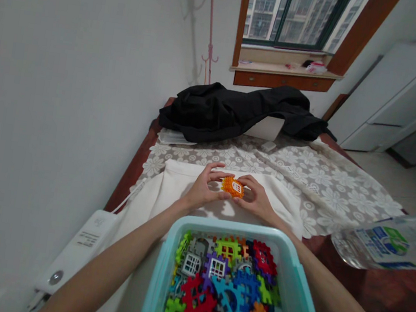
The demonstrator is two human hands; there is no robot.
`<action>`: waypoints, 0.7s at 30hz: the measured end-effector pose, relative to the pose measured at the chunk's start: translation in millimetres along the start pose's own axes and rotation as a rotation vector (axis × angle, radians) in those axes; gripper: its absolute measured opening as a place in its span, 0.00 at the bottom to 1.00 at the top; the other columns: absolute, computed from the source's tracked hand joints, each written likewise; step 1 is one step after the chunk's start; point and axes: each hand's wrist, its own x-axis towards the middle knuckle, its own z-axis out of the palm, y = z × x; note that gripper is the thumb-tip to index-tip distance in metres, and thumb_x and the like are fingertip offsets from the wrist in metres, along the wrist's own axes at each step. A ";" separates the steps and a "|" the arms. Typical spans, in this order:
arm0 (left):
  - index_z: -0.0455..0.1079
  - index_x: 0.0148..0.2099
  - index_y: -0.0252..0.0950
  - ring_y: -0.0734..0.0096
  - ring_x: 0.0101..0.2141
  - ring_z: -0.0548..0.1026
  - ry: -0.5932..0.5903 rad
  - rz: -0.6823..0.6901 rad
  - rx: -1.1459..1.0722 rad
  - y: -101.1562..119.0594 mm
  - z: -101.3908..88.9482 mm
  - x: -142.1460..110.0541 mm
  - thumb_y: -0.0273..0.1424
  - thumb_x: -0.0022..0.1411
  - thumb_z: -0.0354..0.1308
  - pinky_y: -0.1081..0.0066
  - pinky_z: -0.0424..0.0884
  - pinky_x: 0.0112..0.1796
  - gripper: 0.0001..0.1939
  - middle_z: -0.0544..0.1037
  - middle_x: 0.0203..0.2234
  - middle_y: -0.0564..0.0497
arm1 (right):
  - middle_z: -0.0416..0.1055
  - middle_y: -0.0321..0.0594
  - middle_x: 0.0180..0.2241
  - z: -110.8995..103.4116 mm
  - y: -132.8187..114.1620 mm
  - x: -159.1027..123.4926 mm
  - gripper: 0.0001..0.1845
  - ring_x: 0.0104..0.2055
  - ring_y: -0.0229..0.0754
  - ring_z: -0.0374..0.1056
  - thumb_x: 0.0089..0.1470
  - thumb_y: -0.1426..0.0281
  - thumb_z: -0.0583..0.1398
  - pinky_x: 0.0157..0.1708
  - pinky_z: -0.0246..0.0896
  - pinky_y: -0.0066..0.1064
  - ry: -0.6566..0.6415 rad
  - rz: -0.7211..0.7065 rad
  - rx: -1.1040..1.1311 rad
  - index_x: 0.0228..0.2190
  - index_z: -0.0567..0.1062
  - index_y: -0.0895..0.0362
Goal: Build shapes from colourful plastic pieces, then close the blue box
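Note:
Between my two hands is a small block of orange and yellow interlocking building pieces [233, 186], with a white window panel on the side facing me. My left hand [207, 187] grips its left side, thumb below and fingers above. On the right side, my right hand [254, 196] pinches it with thumb and fingers. The block is held just over a white cloth [174, 177]. Close to me, between my forearms, stands a light teal plastic bin [229, 226] filled with many loose toothed pieces [228, 298] in red, blue, green, purple, grey and orange.
A floral tablecloth [328, 178] covers the table, with a black garment [238, 108] across its far end. At right is a large clear plastic bottle [393, 241]. A white power strip [81, 246] lies at left beside the wall.

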 end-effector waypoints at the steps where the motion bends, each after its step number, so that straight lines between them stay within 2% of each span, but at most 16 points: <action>1: 0.68 0.61 0.42 0.51 0.58 0.77 0.000 0.004 -0.001 -0.4 0.0 0.1 0.39 0.48 0.81 0.58 0.70 0.57 0.42 0.68 0.68 0.37 | 0.75 0.44 0.44 0.0 0.1 0.1 0.18 0.47 0.51 0.73 0.56 0.58 0.69 0.48 0.70 0.45 0.001 -0.004 0.001 0.45 0.78 0.52; 9: 0.63 0.64 0.43 0.52 0.56 0.78 0.007 -0.025 -0.029 0.9 4.0 -0.7 0.38 0.47 0.82 0.56 0.69 0.57 0.46 0.77 0.60 0.38 | 0.75 0.45 0.45 -0.8 -3.9 0.7 0.18 0.48 0.51 0.73 0.56 0.58 0.70 0.48 0.70 0.45 -0.021 0.030 0.001 0.45 0.78 0.52; 15: 0.60 0.63 0.42 0.54 0.53 0.80 0.016 -0.039 -0.045 4.7 7.0 -1.6 0.37 0.48 0.81 0.58 0.70 0.55 0.46 0.82 0.53 0.40 | 0.75 0.44 0.44 0.4 -4.2 0.4 0.18 0.47 0.51 0.73 0.56 0.57 0.70 0.48 0.69 0.45 -0.022 0.033 -0.003 0.45 0.78 0.52; 21: 0.64 0.58 0.41 0.56 0.51 0.81 0.047 -0.042 -0.023 5.4 7.9 -2.1 0.37 0.48 0.81 0.60 0.71 0.54 0.40 0.80 0.55 0.41 | 0.74 0.43 0.44 0.7 -5.2 0.9 0.18 0.46 0.50 0.72 0.55 0.58 0.70 0.48 0.69 0.45 -0.040 0.032 -0.001 0.46 0.78 0.51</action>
